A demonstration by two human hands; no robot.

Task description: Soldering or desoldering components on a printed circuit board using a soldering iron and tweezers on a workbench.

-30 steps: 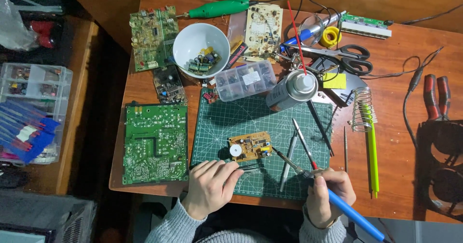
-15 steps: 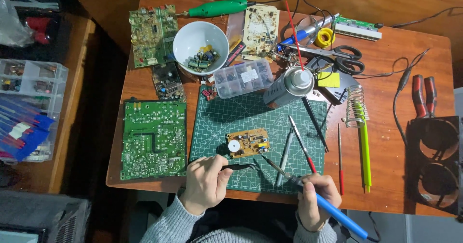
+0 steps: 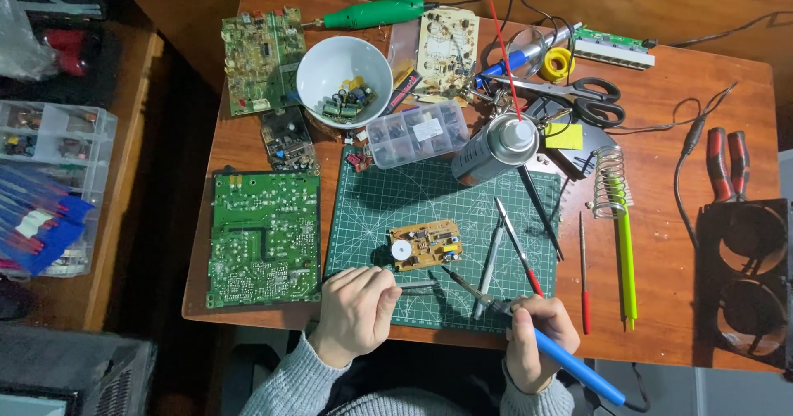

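1. Your right hand (image 3: 535,333) grips a blue-handled soldering iron (image 3: 570,365), tip just beside the small circuit board (image 3: 424,244) on the green cutting mat (image 3: 388,201);
2. Your left hand (image 3: 357,309) pinches tweezers (image 3: 420,286) below that board.

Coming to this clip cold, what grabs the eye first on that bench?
The green cutting mat at the centre, with a small tan circuit board lying on it. Just below, the right hand holds a blue-handled soldering iron with its tip pointing toward that board, while the left hand grips tweezers. A white bowl of loose components sits at the back, beside a big green board on the left.
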